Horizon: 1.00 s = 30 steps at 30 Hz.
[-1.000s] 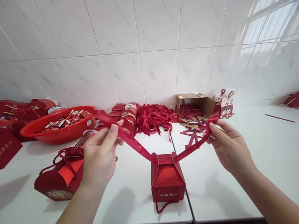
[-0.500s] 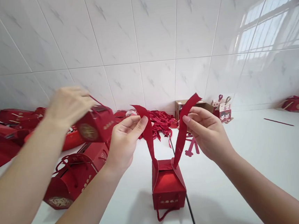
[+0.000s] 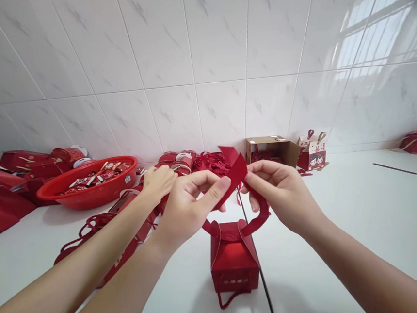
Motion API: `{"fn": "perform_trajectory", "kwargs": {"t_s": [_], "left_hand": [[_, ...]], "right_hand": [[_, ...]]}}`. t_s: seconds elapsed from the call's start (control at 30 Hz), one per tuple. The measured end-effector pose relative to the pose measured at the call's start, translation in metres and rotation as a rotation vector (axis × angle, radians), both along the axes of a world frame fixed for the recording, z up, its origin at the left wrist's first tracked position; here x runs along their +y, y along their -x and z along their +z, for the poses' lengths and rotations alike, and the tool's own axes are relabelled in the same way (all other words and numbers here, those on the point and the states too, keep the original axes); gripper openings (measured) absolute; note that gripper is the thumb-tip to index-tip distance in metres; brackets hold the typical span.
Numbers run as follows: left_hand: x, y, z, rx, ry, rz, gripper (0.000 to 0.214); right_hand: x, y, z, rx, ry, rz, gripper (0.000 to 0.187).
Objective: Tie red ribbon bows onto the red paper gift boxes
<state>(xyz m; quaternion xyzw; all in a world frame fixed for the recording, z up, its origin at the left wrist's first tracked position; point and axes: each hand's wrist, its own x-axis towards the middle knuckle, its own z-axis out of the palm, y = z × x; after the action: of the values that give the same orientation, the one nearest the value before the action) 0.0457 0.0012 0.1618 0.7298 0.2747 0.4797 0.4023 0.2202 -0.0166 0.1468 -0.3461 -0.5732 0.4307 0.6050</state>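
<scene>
You're crossing the ribbon ends above the box, which stands low centre on the worktop. Your left hand pinches one end between thumb and forefinger. Your right hand pinches the other, with the strand looping below it. It looks like the start of a knot, so next you'd tuck one end under, keeping both taut. Half a second ago the ends stood upright and apart; now they overlap. A co-worker's hand, raised then, sits low behind your left.
</scene>
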Motion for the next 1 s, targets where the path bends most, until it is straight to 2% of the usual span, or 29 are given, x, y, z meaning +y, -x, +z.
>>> {"fn": "perform_trajectory", "kwargs": {"t_s": [0.13,0.23,0.4,0.5,0.6,0.7,0.77,0.83,0.9,1.0], "left_hand": [[0.000,-0.003,-0.005,0.113,-0.019,0.077,0.028],[0.002,-0.003,-0.008,0.173,-0.003,0.061,0.022],[0.005,0.003,-0.009,0.296,0.127,-0.171,0.017],[0.008,0.010,-0.011,0.313,0.244,-0.252,0.020],[0.014,0.016,-0.016,0.139,0.416,-0.208,0.020],[0.018,0.019,-0.020,0.019,0.525,-0.190,0.018],[0.017,0.020,-0.020,0.047,0.500,-0.267,0.021],[0.014,0.019,-0.020,0.123,0.391,-0.316,0.027],[0.009,0.019,-0.021,0.202,0.221,-0.213,0.029],[0.002,0.026,-0.027,0.298,-0.072,0.207,0.024]], "right_hand": [[-0.005,0.004,-0.006,-0.085,-0.024,0.137,0.017],[-0.006,0.004,-0.011,-0.125,-0.058,0.205,0.016],[0.001,-0.005,-0.016,-0.178,-0.130,0.170,0.020],[0.007,-0.015,-0.020,-0.331,-0.261,0.159,0.019],[0.010,-0.025,-0.026,-0.595,-0.549,0.079,0.027],[0.012,-0.029,-0.032,-0.825,-0.810,-0.115,0.037],[0.012,-0.029,-0.035,-0.910,-0.887,-0.239,0.038],[0.012,-0.027,-0.037,-0.912,-0.906,-0.295,0.038],[0.009,-0.024,-0.039,-0.834,-0.883,-0.326,0.037],[0.000,-0.025,-0.045,-0.669,-0.747,-0.412,0.034]]}}
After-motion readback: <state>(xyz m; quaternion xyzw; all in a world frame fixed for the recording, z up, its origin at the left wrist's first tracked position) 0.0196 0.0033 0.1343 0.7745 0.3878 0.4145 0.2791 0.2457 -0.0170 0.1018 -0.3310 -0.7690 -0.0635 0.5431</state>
